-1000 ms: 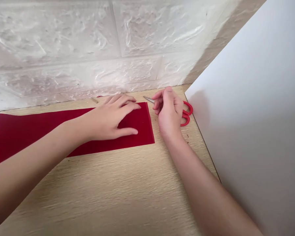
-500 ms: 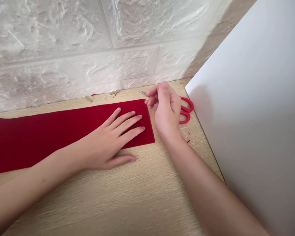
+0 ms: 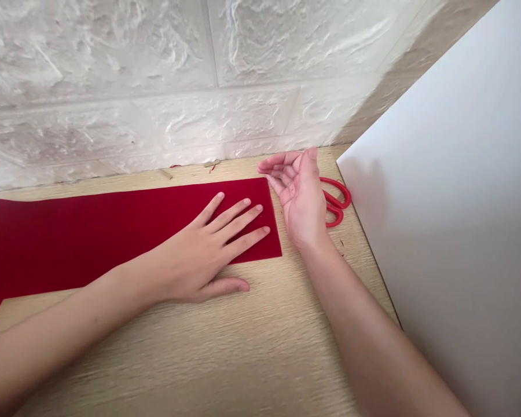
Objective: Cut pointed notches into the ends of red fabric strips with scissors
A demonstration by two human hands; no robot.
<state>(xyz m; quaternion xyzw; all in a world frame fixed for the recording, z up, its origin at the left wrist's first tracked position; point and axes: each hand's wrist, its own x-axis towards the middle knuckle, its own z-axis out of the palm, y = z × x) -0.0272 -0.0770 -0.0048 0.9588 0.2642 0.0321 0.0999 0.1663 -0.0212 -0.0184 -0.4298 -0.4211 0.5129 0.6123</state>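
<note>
My right hand (image 3: 301, 202) has just let go of the scissors (image 3: 337, 200). It now holds nothing and is turned palm up with the fingers loosely curled, raised just past the end of the red velvety sheet (image 3: 91, 243). The scissors lie on the surface just beside that hand, their red loop handles showing and their blades hidden behind my palm. So only one hand is on the sheet now: my left hand (image 3: 200, 260) lies flat on it, fingers spread toward the sheet's right end and thumb out past its lower edge on the bare wood.

My hands are apart, with neither gripping anything. The sheet lies flat and runs from under my left hand off the left side of the view, its squared right end near my right hand.

The surface (image 3: 243, 353) is pale wood-grain laminate. Along its back edge, by the wall, lie a few small tan scraps (image 3: 166, 174) and red snippets (image 3: 212, 167), and tiny red flecks (image 3: 342, 243) sit near the scissors. Behind it rises a white embossed brick-pattern wall panel (image 3: 156, 87), and a large white board (image 3: 438, 231) stands upright along the right side.
</note>
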